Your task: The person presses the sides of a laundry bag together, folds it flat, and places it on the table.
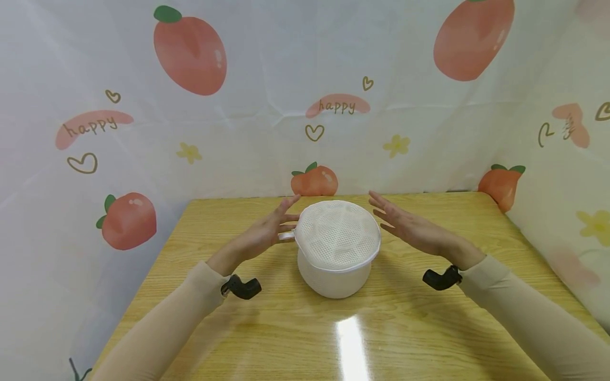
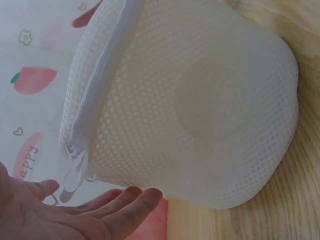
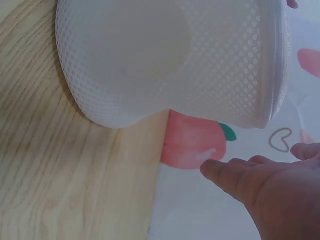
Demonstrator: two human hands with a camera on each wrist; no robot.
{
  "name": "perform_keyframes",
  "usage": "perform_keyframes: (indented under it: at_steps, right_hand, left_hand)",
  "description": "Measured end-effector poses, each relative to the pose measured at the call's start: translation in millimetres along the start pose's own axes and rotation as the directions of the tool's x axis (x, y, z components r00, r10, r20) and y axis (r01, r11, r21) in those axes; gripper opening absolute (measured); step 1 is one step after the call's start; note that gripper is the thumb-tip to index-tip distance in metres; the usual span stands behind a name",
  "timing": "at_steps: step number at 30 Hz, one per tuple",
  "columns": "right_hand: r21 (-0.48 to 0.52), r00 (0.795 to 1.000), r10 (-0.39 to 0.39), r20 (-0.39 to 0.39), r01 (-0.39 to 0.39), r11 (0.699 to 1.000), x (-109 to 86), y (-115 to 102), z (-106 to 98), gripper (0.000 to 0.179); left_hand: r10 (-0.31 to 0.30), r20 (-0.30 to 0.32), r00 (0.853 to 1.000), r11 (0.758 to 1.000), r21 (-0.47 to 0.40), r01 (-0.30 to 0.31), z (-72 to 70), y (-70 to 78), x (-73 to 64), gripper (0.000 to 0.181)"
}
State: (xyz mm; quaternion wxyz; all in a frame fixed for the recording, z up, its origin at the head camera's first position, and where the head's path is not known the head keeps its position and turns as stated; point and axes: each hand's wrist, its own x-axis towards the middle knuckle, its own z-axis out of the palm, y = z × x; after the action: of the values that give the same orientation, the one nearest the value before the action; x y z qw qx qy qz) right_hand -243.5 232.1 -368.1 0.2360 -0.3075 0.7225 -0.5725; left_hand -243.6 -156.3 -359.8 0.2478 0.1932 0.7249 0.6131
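A white mesh laundry bag (image 1: pixel 338 238), round and upright, stands on the wooden table. A zipper runs round its top edge, and a white pull loop (image 2: pixel 75 177) hangs at the left side. My left hand (image 1: pixel 262 233) is beside that loop, fingers extended at the bag's side; whether they touch it I cannot tell. On the other side my right hand (image 1: pixel 416 230) is held a little apart from the bag, its fingers straight. Through the mesh a faint round shape (image 2: pixel 212 100) shows, but its kind is unclear.
The wooden table (image 1: pixel 229 328) extends to both sides and toward me, with a bright reflection in front of the bag. Behind and beside it hangs a white curtain (image 1: pixel 257 69) printed with fruit. Black wrist mounts (image 1: pixel 245 287) sit on both wrists.
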Motion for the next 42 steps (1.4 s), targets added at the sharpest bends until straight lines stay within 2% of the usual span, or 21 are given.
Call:
perform_keyframes:
  at_steps: [5,11,15,21,29,37,42]
  right_hand:
    - [0.107,0.999,-0.017,0.028,0.014,0.994,0.1,7.0,-0.1,0.054]
    - [0.167,1.0,0.022,0.014,-0.024,0.986,0.8,12.0,-0.7,0.056]
    - [0.19,0.999,0.033,0.014,-0.035,0.981,1.3,14.7,-2.1,0.058]
    - [0.19,0.999,0.042,0.013,-0.044,0.981,0.7,14.8,-2.7,0.06]
    - [0.263,0.998,0.063,0.021,-0.066,0.963,0.2,15.0,-1.7,0.064]
    - [0.279,0.995,0.086,0.053,-0.098,0.955,3.5,19.4,4.2,0.066]
    - [0.323,0.994,0.086,0.061,-0.101,0.941,6.5,25.4,8.3,0.065]
  left_hand:
    - [-0.016,-0.009,1.0,1.0,-0.011,0.015,1.3,-1.5,-0.2,0.067]
    - [-0.031,-0.008,0.999,0.999,-0.009,0.031,1.0,-3.6,-0.9,0.07]
    - [-0.072,-0.027,0.997,0.997,-0.003,0.072,1.5,-3.4,-1.3,0.072]
    - [-0.134,-0.034,0.99,0.99,-0.045,0.132,3.3,-4.2,-1.7,0.079]
    - [-0.132,-0.018,0.991,0.988,-0.083,0.13,5.2,-6.3,-3.0,0.078]
    - [-0.128,-0.015,0.992,0.985,-0.122,0.126,7.3,-14.2,-3.8,0.077]
    - [-0.121,-0.011,0.993,0.983,-0.142,0.119,10.1,-18.5,-2.2,0.076]
